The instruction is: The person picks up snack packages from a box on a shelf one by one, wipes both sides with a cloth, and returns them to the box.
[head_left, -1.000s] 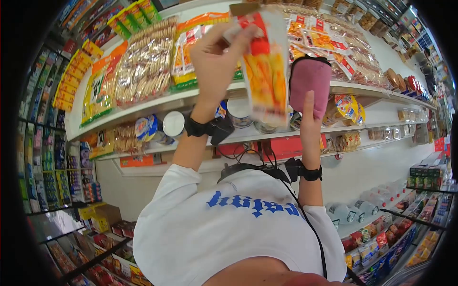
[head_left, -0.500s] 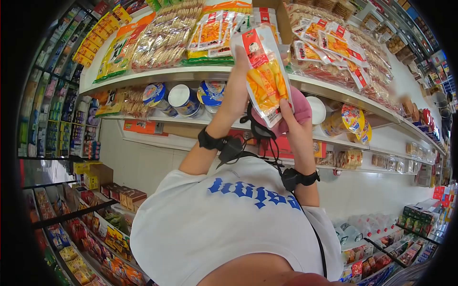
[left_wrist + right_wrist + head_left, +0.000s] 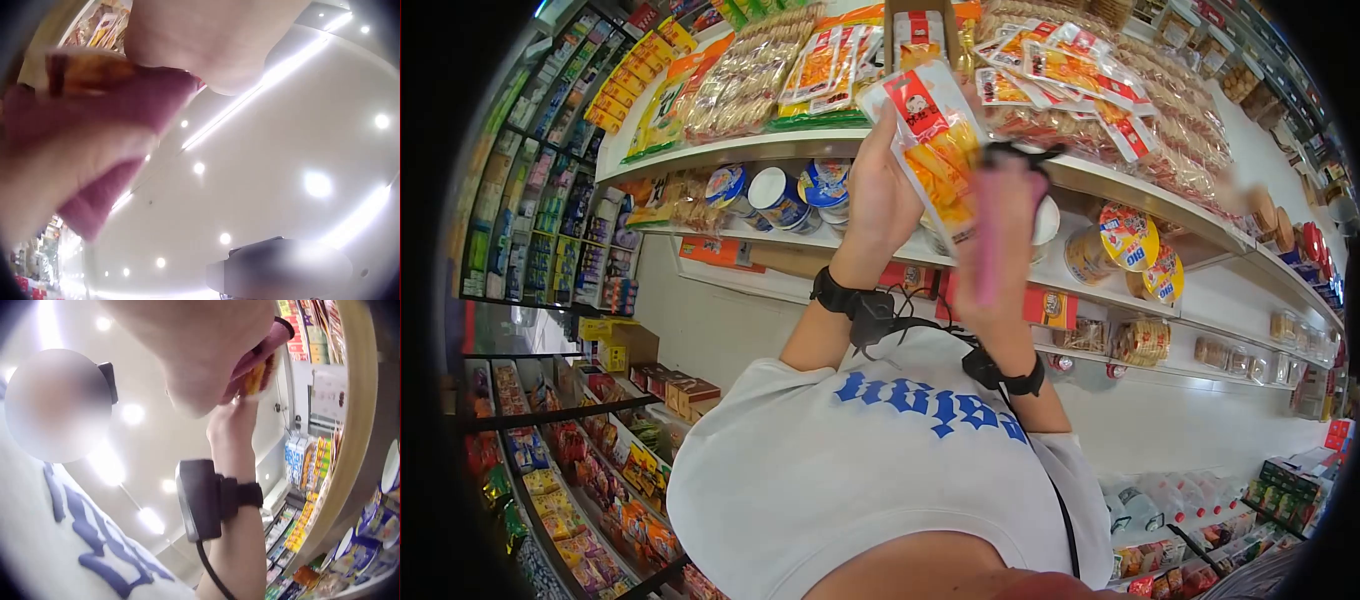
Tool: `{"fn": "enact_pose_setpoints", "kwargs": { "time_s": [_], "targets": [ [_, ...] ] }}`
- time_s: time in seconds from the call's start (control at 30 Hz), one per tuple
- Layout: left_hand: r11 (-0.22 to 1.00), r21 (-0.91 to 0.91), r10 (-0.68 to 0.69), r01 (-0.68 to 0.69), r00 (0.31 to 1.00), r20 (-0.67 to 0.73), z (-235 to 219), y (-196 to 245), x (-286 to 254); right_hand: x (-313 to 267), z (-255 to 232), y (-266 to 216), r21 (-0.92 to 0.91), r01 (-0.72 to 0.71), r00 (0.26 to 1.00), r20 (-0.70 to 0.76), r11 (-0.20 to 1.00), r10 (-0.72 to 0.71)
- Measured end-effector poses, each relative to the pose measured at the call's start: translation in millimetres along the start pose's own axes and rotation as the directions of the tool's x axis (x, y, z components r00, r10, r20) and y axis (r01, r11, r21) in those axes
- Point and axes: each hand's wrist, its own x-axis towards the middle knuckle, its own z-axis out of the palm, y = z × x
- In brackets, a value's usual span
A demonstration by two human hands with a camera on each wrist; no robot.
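Note:
My left hand [image 3: 882, 195] holds a clear-edged packet [image 3: 928, 135] with a red label and orange food by its left side. Blurred, my right hand [image 3: 1015, 270] grips a pink pouch [image 3: 990, 235] with black trim, in front of the packet's lower right part. The left wrist view has the pouch [image 3: 131, 112] with a right-hand thumb [image 3: 75, 162] against it, and my left hand [image 3: 212, 37] large above. In the right wrist view my right hand [image 3: 200, 350] hides much of the pouch [image 3: 265, 351]; my left hand [image 3: 234, 428] is behind.
More such packets [image 3: 1085, 75] lie in a pile on bagged crackers on the upper shelf [image 3: 1100, 178], beside an open box [image 3: 948, 35] of them. Cup noodles [image 3: 780, 195] stand on the shelf below. Product racks [image 3: 540, 230] are at the left.
The packet was raised over the shelf in my left hand, then came down in front of the pouch. Now the pouch is turned edge-on, in front of the packet's lower right part.

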Motion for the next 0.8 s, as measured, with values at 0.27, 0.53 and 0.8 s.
{"fn": "enact_pose_setpoints", "kwargs": {
  "time_s": [0.27, 0.53, 0.8],
  "targets": [
    [0.954, 0.221, -0.172, 0.202, 0.974, -0.148, 54, -76, -32, 19, -44, 31, -0.092, 0.089, 0.996, 0.020, 0.992, -0.088],
    [0.967, -0.132, -0.248, 0.218, 0.929, -0.276, 19, -83, -16, 18, -70, 45, -0.125, 0.183, 0.948, 0.285, 0.975, -0.142],
    [0.998, 0.020, -0.054, 0.063, 0.951, -0.303, 13, -66, -22, -5, -53, 63, 0.791, -0.479, 0.855, 0.322, 0.381, 0.408]
  ]
}}
